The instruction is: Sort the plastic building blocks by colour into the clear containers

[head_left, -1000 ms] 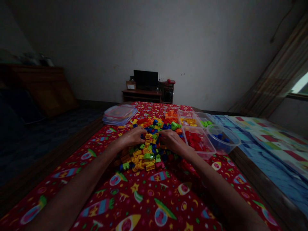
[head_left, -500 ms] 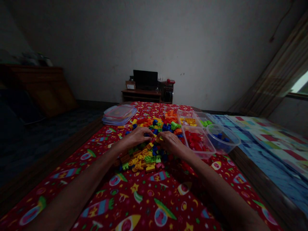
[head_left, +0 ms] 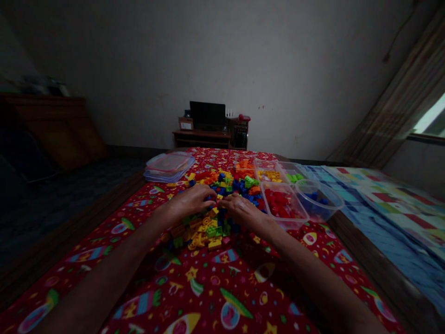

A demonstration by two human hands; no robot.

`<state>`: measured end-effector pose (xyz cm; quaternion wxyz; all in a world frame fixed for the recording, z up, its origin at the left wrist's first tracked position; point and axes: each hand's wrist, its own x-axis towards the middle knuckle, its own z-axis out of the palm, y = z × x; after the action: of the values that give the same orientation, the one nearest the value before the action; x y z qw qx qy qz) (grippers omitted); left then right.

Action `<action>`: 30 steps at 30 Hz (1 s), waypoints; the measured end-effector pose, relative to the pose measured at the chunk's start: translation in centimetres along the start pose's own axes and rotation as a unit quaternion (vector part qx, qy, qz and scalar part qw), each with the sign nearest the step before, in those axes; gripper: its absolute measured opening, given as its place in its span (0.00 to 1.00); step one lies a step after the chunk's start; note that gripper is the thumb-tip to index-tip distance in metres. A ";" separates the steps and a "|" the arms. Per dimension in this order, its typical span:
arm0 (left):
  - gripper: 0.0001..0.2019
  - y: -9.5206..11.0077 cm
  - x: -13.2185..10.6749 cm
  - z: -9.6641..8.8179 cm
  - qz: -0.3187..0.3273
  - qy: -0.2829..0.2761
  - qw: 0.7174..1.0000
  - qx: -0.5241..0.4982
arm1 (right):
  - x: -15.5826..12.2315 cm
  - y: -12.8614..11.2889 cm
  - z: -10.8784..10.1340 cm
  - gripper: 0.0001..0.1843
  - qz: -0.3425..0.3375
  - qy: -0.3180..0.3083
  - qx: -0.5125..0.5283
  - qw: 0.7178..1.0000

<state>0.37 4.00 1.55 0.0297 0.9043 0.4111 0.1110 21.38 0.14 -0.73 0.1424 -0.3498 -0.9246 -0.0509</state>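
My left hand (head_left: 195,200) reaches over a pile of mixed plastic building blocks (head_left: 205,229), palm down. Its fingers are bent, with a dark gap between them and the thumb, and no block shows in it. Close beside it, my right hand (head_left: 239,207) curls over the middle of the pile with its fingertips pressed together. Whatever those fingertips hold is hidden. A small yellow block (head_left: 219,197) shows between the two hands. Yellow and green blocks lie in front of the hands, and blue, green and orange ones behind them.
Right of the pile stand clear containers of red (head_left: 283,202), blue (head_left: 320,204), green (head_left: 294,177), yellow (head_left: 269,175) and orange (head_left: 245,166) blocks. Stacked lids (head_left: 169,166) lie at the back left. A red patterned cloth (head_left: 205,306) covers the table. A bed (head_left: 389,199) stands at right.
My right hand has shifted left, closer to my left hand. A yellow piece seen by its fingertips earlier is less visible now. The view has turned slightly right.
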 end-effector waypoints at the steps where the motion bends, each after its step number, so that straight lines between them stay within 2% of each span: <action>1: 0.14 0.2 -0.2 -0.1 0.002 -0.009 1.000 0.011 | -0.3 -0.1 -0.3 0.21 -0.003 0.007 0.002 1.000; 5: 0.17 1.2 -0.7 0.0 0.020 -0.036 0.999 0.009 | -1.3 0.0 -0.4 0.22 -0.020 0.042 0.040 0.998; 9: 0.12 1.8 -0.6 0.3 0.011 -0.061 0.998 -0.006 | -0.8 1.1 0.6 0.20 0.013 0.092 0.091 0.991; 14: 0.09 2.0 -0.2 0.2 -0.016 -0.083 0.996 -0.030 | 0.4 2.0 -0.4 0.16 0.085 0.055 0.143 0.984; 17: 0.11 1.6 0.0 0.3 -0.019 -0.070 0.996 -0.051 | 0.4 2.4 -1.3 0.21 0.105 0.064 0.177 0.977; 21: 0.12 1.0 0.3 0.5 -0.015 -0.046 0.997 -0.054 | 0.1 3.1 -1.2 0.32 0.097 0.076 0.184 0.975; 26: 0.15 0.5 0.5 0.5 -0.027 -0.008 0.997 -0.077 | 0.0 4.9 -1.7 0.25 0.134 0.123 0.185 0.966; 30: 0.15 0.1 0.8 1.0 -0.059 0.022 0.995 -0.083 | 0.4 8.8 -3.7 0.21 0.216 0.181 0.120 0.952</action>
<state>1.19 4.60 0.72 0.1024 0.8704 0.4533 0.1627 27.80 6.26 2.91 0.3562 -0.5066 -0.7846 0.0301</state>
